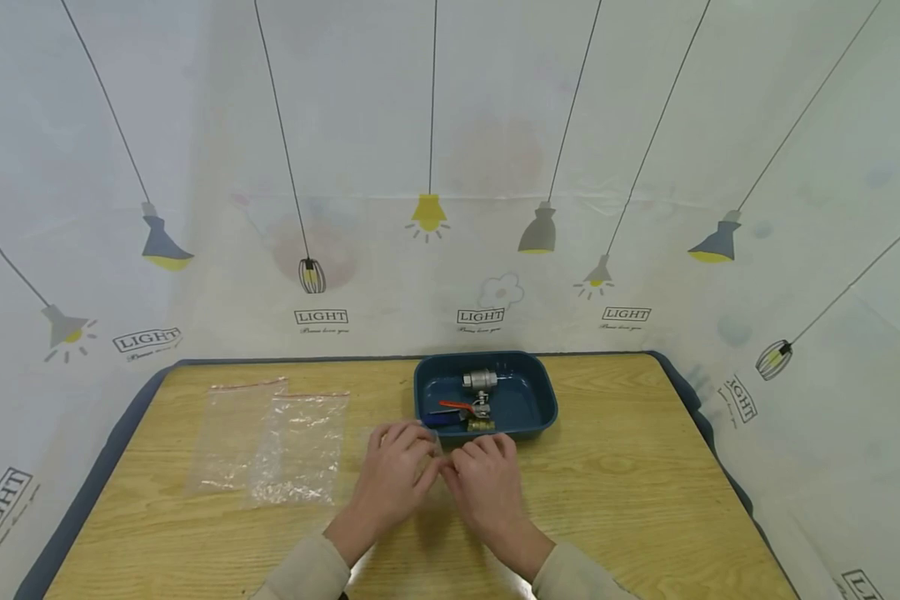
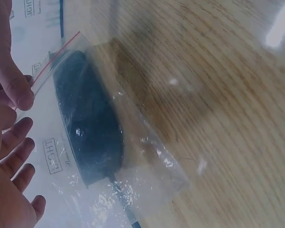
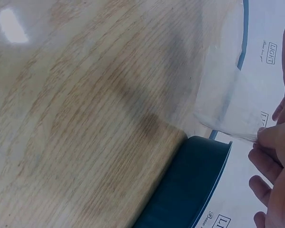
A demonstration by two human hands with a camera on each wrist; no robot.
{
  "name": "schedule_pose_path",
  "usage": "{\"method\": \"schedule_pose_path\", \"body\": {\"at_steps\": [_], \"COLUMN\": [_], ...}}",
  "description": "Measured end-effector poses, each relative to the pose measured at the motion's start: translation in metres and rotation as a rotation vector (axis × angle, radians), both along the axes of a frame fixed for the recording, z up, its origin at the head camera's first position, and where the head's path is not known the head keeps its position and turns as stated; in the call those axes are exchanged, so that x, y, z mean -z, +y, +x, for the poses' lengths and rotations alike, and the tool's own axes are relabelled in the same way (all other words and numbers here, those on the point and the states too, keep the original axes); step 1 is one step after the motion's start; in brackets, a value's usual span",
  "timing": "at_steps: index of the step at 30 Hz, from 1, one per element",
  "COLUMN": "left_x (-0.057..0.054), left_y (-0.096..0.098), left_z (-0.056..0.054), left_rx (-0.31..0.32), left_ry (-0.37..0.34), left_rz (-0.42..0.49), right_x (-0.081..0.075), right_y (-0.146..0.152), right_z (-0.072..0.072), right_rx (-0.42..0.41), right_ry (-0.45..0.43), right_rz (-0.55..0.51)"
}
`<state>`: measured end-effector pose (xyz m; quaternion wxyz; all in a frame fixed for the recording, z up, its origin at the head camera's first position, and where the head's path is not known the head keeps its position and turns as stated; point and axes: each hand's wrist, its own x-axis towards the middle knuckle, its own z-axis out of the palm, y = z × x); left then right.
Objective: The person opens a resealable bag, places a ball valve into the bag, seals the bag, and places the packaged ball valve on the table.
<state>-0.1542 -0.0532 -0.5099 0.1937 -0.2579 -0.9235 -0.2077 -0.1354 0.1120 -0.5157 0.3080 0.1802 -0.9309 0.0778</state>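
Both hands meet just in front of a dark blue plastic bin. My left hand (image 1: 393, 475) and right hand (image 1: 487, 492) each pinch the top edge of a clear zip bag (image 2: 154, 152). A red stripe (image 2: 57, 56) runs along that edge in the left wrist view. The bag hangs thin and see-through, with the bin (image 1: 536, 408) showing behind it. In the right wrist view, thumb and forefinger grip the bag's edge (image 3: 232, 130). Inside the bin lie a silver ball valve (image 1: 480, 380), a valve with a red lever (image 1: 457, 406), a blue handle (image 1: 442, 418) and a brass fitting (image 1: 482, 425).
Two more clear zip bags, one nearer (image 1: 300, 450) and one behind it (image 1: 228, 433), lie overlapping on the left of the wooden table (image 1: 622, 483). A white printed sheet (image 1: 375, 275) rises behind the table and along its sides.
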Motion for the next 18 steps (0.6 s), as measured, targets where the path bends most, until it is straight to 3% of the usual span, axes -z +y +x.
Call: {"method": "schedule_pose_path", "body": {"at_steps": [6, 18], "left_x": [0.0002, -0.0001], "left_y": [0.0023, 0.0049], "left_z": [0.0010, 0.0035], "left_rx": [-0.039, -0.072], "left_ry": [0.023, 0.039], "left_rz": [0.028, -0.010], "right_x": [-0.0005, 0.0031], "right_y": [-0.0003, -0.0006], "right_z": [0.0011, -0.0017], "right_rx": [-0.011, -0.034], "right_ry": [-0.033, 0.064], "right_rz": [0.017, 0.039]}}
